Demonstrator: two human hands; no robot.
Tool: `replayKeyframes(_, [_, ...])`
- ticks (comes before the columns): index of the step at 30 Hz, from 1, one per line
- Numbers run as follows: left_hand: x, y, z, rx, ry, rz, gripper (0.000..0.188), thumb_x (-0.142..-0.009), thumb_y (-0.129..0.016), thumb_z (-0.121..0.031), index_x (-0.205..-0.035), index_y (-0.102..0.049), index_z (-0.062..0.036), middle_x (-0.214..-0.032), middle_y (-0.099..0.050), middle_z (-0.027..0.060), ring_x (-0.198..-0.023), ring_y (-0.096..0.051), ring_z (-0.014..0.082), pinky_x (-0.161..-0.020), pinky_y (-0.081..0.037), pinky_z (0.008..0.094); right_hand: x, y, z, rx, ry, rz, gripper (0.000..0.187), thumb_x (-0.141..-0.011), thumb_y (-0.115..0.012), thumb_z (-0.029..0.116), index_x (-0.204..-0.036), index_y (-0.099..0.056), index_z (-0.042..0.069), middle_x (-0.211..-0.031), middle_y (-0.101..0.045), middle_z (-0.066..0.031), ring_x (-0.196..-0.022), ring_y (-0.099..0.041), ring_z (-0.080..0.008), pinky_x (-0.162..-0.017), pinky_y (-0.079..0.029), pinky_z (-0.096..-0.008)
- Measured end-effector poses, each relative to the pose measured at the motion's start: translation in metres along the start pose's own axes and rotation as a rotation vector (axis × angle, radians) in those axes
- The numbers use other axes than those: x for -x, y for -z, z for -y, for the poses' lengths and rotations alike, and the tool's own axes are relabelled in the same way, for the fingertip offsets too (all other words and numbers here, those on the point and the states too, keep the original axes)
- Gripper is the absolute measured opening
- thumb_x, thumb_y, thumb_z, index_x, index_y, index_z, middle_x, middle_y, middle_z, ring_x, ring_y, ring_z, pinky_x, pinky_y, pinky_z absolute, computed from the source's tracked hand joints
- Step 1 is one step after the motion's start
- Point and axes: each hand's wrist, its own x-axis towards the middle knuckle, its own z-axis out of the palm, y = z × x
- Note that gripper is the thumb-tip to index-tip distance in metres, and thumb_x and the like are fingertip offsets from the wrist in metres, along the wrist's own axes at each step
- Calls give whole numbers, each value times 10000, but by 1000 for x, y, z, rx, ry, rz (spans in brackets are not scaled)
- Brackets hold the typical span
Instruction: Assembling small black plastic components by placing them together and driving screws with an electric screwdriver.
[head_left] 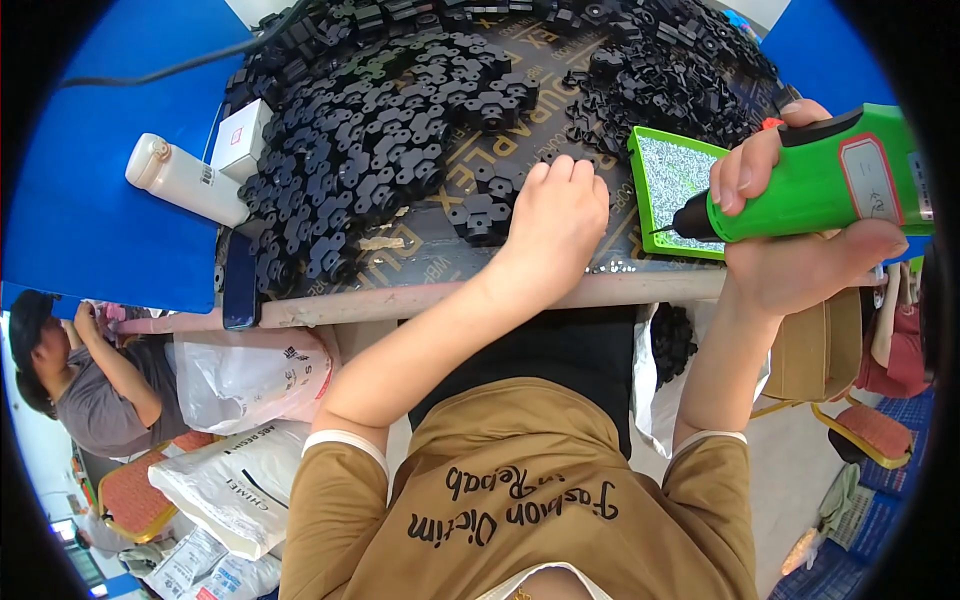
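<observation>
My right hand (790, 265) grips a green electric screwdriver (800, 185) with a black nose, fingers and thumb wrapped round its body. Its thin bit points left, over the near edge of a bright green tray (641, 190) full of small silvery screws. Left of the tray, my left hand (562, 220) is closed above the table's near edge, knuckles up; whatever its fingers may hold is hidden. Just beside it sits a black plastic part (482, 218) with tabs, close to the wrist. Several like it form a broad spread of black plastic parts (370, 150) farther left.
Small black clips (680, 85) are heaped behind the tray. A white bottle (185, 180) lies by a small white box (242, 140) on the left, near a dark phone (240, 280). White bags stand below the table edge (450, 300). Another person (110, 370) works at far left.
</observation>
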Motion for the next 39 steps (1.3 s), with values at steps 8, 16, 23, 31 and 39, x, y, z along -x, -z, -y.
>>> replayKeyframes(8, [46, -17, -12, 533, 187, -174, 516, -712, -777, -109, -1182, -575, -35, -1069, -615, 146, -1029, -567, 339, -899, -465, 405, 10, -12, -28, -183, -83, -17, 1061, -670, -386, 943, -1162, -469, 7, -668, -519, -75, -525, -463, -164, -511, -377, -279])
replayKeyframes(16, [47, -24, 5, 712, 232, -104, 533, -634, -839, -160, -1104, -634, -16, -998, -678, 124, -972, -583, 321, -859, -475, 386, 16, -49, -41, -3, -265, -60, 1066, -658, -361, 954, -1143, -446, 8, -657, -530, -80, -521, -463, -165, -511, -393, -282])
replayKeyframes(23, [49, -21, 4, 768, 294, -119, 471, -616, -837, -142, -1043, -668, -38, -945, -677, 108, -938, -552, 287, -833, -470, 369, 12, -55, -45, 87, -285, 41, 1070, -656, -368, 954, -1133, -452, 0, -654, -534, -72, -529, -492, -148, -504, -408, -265])
replayKeyframes(31, [50, -23, 2, 801, 284, -144, 381, -639, -822, -140, -968, -653, -49, -859, -644, 102, -896, -574, 295, -777, -478, 387, 10, -56, -56, 143, -283, 89, 1051, -662, -401, 942, -1096, -468, -13, -595, -521, -56, -482, -480, -131, -455, -394, -255])
replayKeyframes(39, [49, -16, 1, 800, 334, -96, 341, -650, -808, -146, -944, -664, -47, -868, -677, 118, -888, -608, 310, -792, -488, 407, 5, -55, -57, 89, -364, 165, 1036, -641, -421, 949, -1057, -467, 1, -603, -536, -53, -458, -464, -126, -424, -364, -242])
